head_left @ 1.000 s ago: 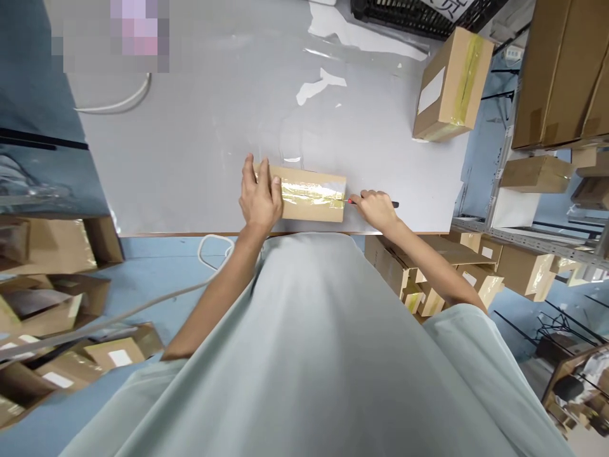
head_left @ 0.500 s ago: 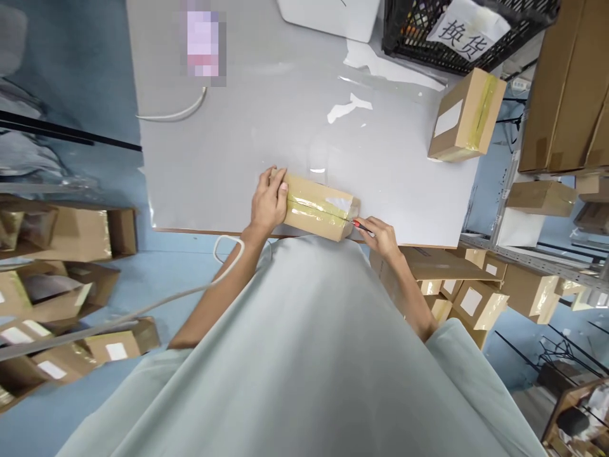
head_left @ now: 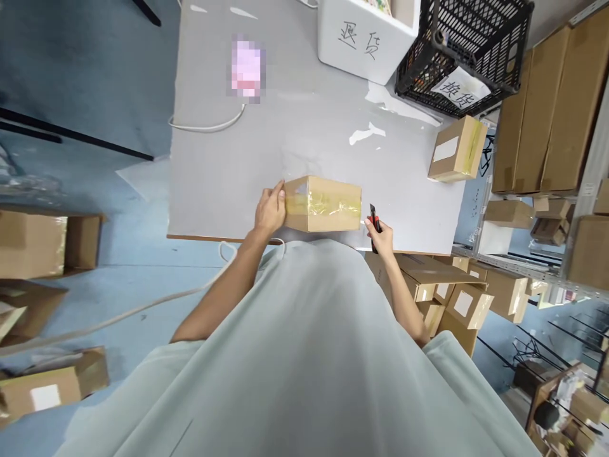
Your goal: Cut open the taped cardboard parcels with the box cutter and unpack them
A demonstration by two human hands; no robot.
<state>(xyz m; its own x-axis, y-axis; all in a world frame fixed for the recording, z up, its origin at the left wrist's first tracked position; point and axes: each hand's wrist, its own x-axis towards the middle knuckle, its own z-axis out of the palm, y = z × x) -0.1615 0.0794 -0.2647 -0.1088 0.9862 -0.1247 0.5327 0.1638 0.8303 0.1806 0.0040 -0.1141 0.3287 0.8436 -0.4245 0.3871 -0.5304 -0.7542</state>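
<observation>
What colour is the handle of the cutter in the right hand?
Red and black utility cutter, held in the right hand; head view.

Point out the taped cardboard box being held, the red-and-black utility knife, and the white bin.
Brown taped cardboard box (head_left: 323,204), head view, on its taped top face.
Red-and-black utility knife (head_left: 373,216), head view, on its upper end.
White foam bin (head_left: 366,38), head view, on its lettered side.

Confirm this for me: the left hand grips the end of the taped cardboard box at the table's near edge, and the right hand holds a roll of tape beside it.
Not quite. In the head view the right hand holds a red and black utility knife, not a roll of tape. The rest stands: the left hand grips the end of the taped cardboard box at the near edge of the table.
</observation>
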